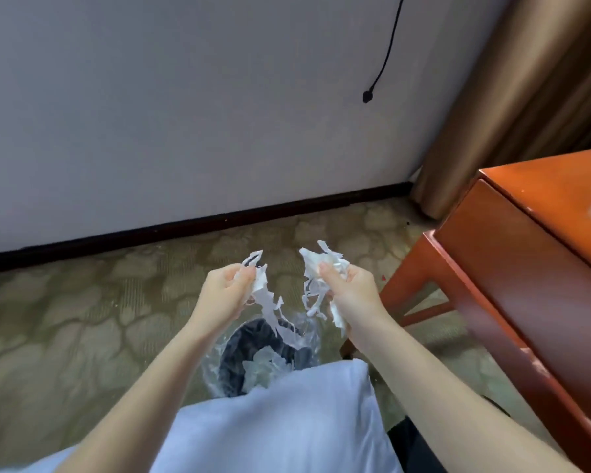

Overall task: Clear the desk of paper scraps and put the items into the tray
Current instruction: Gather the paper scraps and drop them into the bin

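Note:
My left hand (224, 290) grips a bunch of torn white paper scraps (265, 293), and strips of it hang down below the fingers. My right hand (350, 290) grips a second bunch of white paper scraps (316, 268). Both hands are held side by side above a waste bin (234, 353) lined with a clear plastic bag. White scraps lie inside the bin (263, 365). My light blue shirt hides the near part of the bin. No tray is in view.
An orange-red wooden desk (526, 268) stands at the right, its corner close to my right hand. A grey wall with a dark skirting board (185, 227) runs behind. A black cable (382, 59) hangs on the wall. A brown curtain (512, 80) hangs at the right. Patterned carpet covers the floor.

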A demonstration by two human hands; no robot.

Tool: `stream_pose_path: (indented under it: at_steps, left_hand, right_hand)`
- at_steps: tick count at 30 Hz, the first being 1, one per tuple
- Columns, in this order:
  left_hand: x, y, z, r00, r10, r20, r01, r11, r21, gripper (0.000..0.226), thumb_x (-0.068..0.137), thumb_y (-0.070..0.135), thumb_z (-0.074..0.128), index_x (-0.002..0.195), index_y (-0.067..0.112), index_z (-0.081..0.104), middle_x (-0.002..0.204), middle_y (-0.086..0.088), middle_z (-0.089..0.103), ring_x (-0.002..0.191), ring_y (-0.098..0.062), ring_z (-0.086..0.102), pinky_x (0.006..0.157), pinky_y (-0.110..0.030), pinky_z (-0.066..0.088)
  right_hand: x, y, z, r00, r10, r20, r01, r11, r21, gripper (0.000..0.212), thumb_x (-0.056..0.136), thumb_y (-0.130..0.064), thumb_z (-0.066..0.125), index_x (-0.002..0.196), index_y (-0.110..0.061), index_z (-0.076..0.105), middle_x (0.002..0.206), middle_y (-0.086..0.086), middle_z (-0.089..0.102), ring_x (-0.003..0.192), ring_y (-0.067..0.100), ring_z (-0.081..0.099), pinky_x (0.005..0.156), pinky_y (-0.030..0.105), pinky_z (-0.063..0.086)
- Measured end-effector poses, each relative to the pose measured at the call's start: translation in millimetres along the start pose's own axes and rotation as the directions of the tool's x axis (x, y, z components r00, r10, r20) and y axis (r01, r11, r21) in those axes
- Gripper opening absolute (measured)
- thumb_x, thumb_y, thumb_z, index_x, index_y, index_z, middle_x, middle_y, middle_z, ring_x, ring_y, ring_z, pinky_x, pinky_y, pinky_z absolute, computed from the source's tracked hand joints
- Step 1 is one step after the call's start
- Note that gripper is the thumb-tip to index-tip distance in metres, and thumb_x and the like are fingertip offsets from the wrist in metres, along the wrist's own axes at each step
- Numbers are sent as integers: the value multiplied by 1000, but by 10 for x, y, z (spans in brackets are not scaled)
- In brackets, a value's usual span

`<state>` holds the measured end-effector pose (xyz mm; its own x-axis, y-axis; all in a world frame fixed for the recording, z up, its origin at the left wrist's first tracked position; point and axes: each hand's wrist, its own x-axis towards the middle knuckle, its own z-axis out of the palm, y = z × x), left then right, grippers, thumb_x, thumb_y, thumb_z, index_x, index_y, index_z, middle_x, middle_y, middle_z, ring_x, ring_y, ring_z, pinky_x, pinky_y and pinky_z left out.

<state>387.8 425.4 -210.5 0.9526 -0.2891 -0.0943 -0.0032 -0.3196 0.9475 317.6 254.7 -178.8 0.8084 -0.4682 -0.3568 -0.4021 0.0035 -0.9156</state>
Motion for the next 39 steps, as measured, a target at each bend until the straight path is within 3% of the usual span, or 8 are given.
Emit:
stream_pose_path:
  at_steps: [11, 12, 13, 16, 20, 24, 33, 39]
  left_hand:
    - [179, -1120, 188, 906, -404, -129, 401, 915, -49, 39, 90, 20, 46, 55, 18, 29, 52, 2, 29, 48, -16, 30, 45, -23, 22]
    - [186, -1205, 218, 890, -438, -124, 434, 899, -59, 39, 90, 20, 46, 56, 18, 29, 52, 2, 30, 48, -15, 31, 46, -24, 22]
    - [186, -1282, 248, 876, -467, -117, 463, 884, -63, 37, 90, 20, 47, 57, 18, 31, 53, 2, 31, 48, -15, 32, 47, -25, 22]
    - [177, -1485, 322, 846, -527, -82, 525, 850, -47, 28, 91, 20, 48, 64, 16, 41, 55, -1, 37, 47, -16, 40, 49, -26, 23]
    - [221, -1666, 348, 780, -625, -33, 620, 780, -86, 15, 93, 17, 49, 79, 12, 50, 64, -6, 46, 45, -12, 48, 44, -21, 29]
    - [229, -1830, 373, 700, -714, -18, 711, 699, -77, 27, 93, 15, 48, 67, 10, 53, 69, -7, 56, 59, -15, 58, 50, -22, 51]
    - [200, -1948, 496, 685, -726, 63, 726, 687, 23, 27, 97, 27, 43, 117, 14, 57, 105, 1, 54, 99, -17, 48, 87, -31, 38]
    - [146, -1717, 448, 745, -659, 110, 647, 752, 124, 26, 96, 24, 45, 113, 12, 60, 110, -2, 60, 105, -19, 55, 81, -29, 41]
  right_hand:
    - [626, 882, 546, 955, 282, 90, -281, 959, -33, 14, 92, -26, 54, 100, -16, 60, 87, -2, 53, 75, 9, 55, 69, 28, 45]
    - [675, 935, 590, 946, 309, 100, -307, 951, -40, 28, 92, -27, 54, 116, -11, 55, 97, -1, 53, 110, 10, 46, 80, 33, 45]
    - [712, 986, 638, 933, 341, 110, -338, 940, -52, 43, 93, -28, 53, 129, -6, 46, 113, 1, 52, 84, 16, 42, 91, 36, 42]
    - [829, 1195, 800, 903, 405, 142, -398, 914, -75, 65, 93, -31, 52, 145, -6, 24, 148, 7, 34, 133, 27, 36, 105, 41, 32]
    - [914, 1392, 925, 876, 464, 129, -433, 876, -213, 61, 91, -34, 52, 143, -10, 30, 134, 9, 47, 118, 29, 51, 95, 43, 44]
    - [952, 1508, 958, 804, 573, 159, -528, 811, -251, 55, 92, -31, 46, 141, -9, 32, 90, 5, 51, 48, 8, 58, 55, 30, 40]
    - [968, 1574, 825, 709, 658, 255, -599, 752, -275, 20, 94, -32, 48, 112, -24, 53, 124, 2, 49, 109, 20, 49, 76, 32, 51]
    - [922, 1366, 549, 823, 516, 237, -431, 840, -329, 21, 95, -17, 45, 107, -10, 61, 94, 7, 64, 77, 14, 57, 72, 31, 53]
